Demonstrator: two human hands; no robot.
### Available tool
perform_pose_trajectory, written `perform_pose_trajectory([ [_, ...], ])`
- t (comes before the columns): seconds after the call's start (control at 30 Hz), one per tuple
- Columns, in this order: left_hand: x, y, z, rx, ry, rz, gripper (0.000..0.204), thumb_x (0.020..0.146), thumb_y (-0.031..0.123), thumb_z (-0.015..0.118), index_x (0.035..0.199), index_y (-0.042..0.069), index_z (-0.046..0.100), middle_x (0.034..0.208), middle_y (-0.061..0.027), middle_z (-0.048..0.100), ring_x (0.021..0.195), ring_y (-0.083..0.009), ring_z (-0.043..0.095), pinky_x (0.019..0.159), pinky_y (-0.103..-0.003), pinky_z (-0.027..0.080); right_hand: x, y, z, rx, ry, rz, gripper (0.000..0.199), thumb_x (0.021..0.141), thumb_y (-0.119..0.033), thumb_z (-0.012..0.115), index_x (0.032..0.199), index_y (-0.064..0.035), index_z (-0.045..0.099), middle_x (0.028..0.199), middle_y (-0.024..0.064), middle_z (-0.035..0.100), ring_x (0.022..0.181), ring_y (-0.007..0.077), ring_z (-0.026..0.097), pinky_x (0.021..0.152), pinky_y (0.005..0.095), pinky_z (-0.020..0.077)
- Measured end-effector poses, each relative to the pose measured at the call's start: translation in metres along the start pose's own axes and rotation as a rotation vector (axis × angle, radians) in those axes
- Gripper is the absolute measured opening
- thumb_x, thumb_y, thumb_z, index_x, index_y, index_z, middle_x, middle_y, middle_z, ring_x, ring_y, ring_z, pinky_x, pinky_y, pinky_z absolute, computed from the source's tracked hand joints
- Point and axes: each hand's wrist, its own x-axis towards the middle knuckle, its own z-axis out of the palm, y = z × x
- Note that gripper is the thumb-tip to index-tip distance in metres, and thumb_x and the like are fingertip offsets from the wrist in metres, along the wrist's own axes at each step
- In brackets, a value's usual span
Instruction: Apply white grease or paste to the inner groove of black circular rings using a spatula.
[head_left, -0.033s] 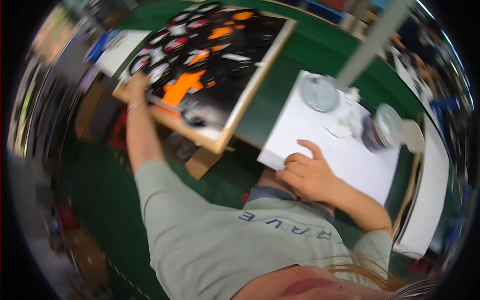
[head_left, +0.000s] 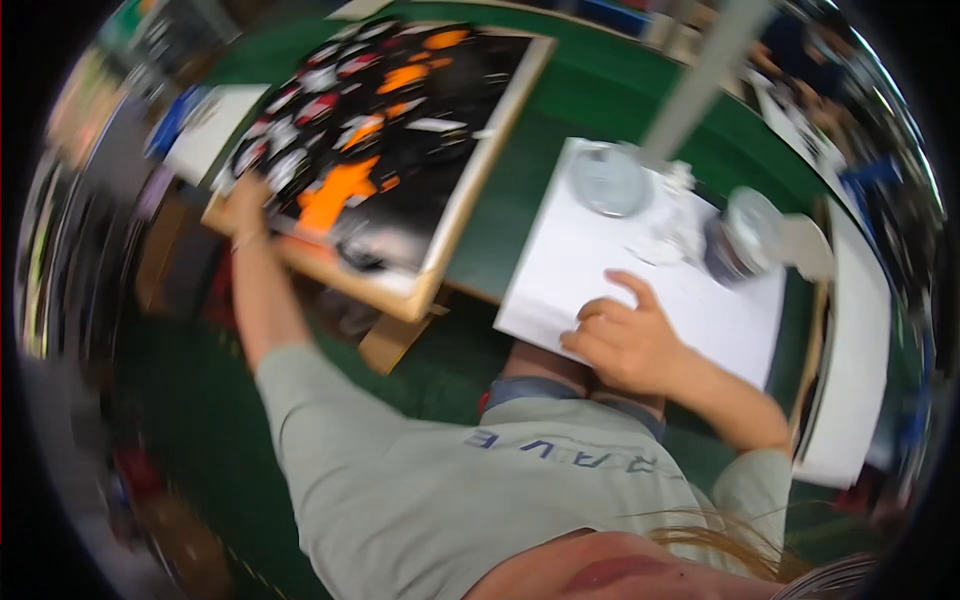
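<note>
My left hand (head_left: 248, 197) reaches to the near left corner of a wood-framed tray (head_left: 410, 298). Its fingers are blurred among black-and-white parts (head_left: 288, 172) there, so a hold cannot be made out. Black, white, red and orange pieces crowd the tray, including a large flat orange piece (head_left: 335, 195). My right hand (head_left: 632, 342) hovers at the near edge of a white sheet (head_left: 560, 270), index finger stretched out and the others loosely bent. Nothing shows in it. Beyond it are a round translucent lid (head_left: 612, 182), crumpled white tissue (head_left: 672, 238) and a dark tub with a grey top (head_left: 742, 240).
A grey post (head_left: 705, 85) rises behind the sheet. Cardboard (head_left: 393, 343) juts out below the tray. Beyond the tray's left side lies a white sheet (head_left: 215, 130) with a blue object. A long white board (head_left: 858, 350) stands at the right; another person (head_left: 800, 60) is at the far right.
The whole view has shifted, so the tray and sheet appear farther left. My right hand sits slightly farther right over the sheet. My left hand stays at the tray's corner.
</note>
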Motion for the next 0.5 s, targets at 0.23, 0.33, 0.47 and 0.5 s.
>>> perform_pose_trajectory([
  [0.23, 0.03, -0.015, -0.019, -0.484, -0.36, 0.155, 0.024, 0.075, 0.027, 0.06, 0.087, 0.007, 0.059, 0.08, -0.0089, 0.062, 0.073, -0.0248, 0.061, 0.063, -0.034, 0.049, -0.061, 0.081, -0.183, -0.794, 0.001, 0.569, 0.033, 0.074, -0.013, 0.067, 0.106, -0.0104, 0.058, 0.107, 0.007, 0.059, 0.104, 0.0256, 0.052, 0.093, 0.0396, 0.035],
  [0.33, 0.003, -0.017, -0.031, -1.375, -0.636, -0.452, 0.033, 0.082, 0.025, 0.061, 0.11, 0.009, 0.054, 0.107, -0.0047, 0.06, 0.093, -0.0175, 0.06, 0.074, -0.027, 0.049, -0.085, 0.097, -0.217, -0.754, -0.128, 0.767, 0.034, 0.08, -0.03, 0.065, 0.106, -0.0088, 0.059, 0.103, 0.0087, 0.059, 0.098, 0.0267, 0.054, 0.084, 0.0347, 0.0412],
  [0.47, -0.036, -0.049, -0.034, -1.559, -0.639, -0.402, 0.041, 0.085, 0.02, 0.061, 0.121, 0.006, 0.049, 0.115, -0.0046, 0.057, 0.108, -0.0184, 0.052, 0.09, -0.029, 0.041, -0.086, 0.095, -0.211, -0.456, -0.428, 1.14, 0.038, 0.081, -0.035, 0.064, 0.106, -0.0072, 0.059, 0.087, 0.0117, 0.062, 0.076, 0.0243, 0.059, 0.066, 0.0325, 0.0458],
  [0.5, -0.047, -0.058, -0.034, -1.619, -0.628, -0.377, 0.042, 0.086, 0.019, 0.059, 0.124, 0.004, 0.047, 0.116, -0.0057, 0.056, 0.11, -0.019, 0.051, 0.093, -0.03, 0.04, -0.087, 0.098, -0.208, -0.45, -0.431, 1.138, 0.038, 0.081, -0.035, 0.064, 0.106, -0.0072, 0.059, 0.087, 0.0117, 0.062, 0.076, 0.0243, 0.059, 0.066, 0.0325, 0.0458],
])
